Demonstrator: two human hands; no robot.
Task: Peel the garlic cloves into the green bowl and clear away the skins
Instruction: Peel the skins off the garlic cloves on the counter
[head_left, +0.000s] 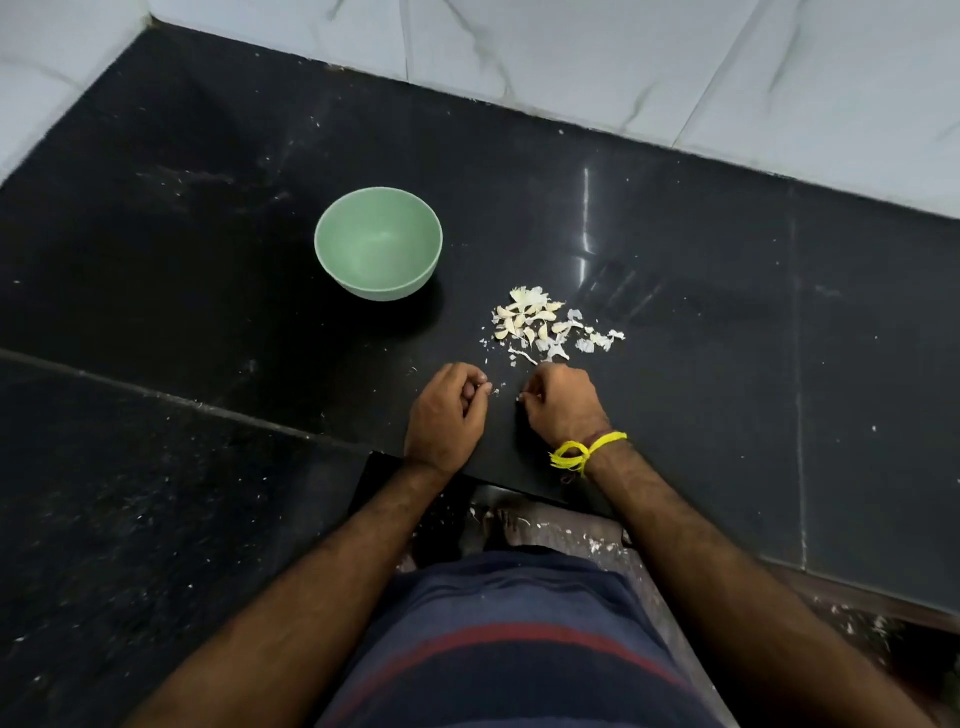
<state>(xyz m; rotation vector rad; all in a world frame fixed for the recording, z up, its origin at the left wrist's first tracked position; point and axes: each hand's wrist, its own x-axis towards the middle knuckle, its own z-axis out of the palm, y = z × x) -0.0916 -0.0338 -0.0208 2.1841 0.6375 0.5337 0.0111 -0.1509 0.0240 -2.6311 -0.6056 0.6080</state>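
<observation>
The green bowl is sitting upright on the black bench, and it serves as the landmark here; nothing is showing inside it. To the right of the bowl and a little nearer the person, a loose heap of garlic cloves is lying on the bench, mixed with pale papery skins that are trailing off farther right, away from the bowl.

Nearer the person than the bowl and slightly to its right, the left hand is resting on the bench with its fingers curled in, the thumb and fingertips pressing together at the tip; whether that grip is pinching anything I cannot tell. Right of it, farther from the bowl, the right hand is lying just below the heap, its fingers curled under, and a small white scrap is showing at its fingertips, so its grip appears to be pinching a bit of skin. A yellow thread is circling that wrist.
</observation>
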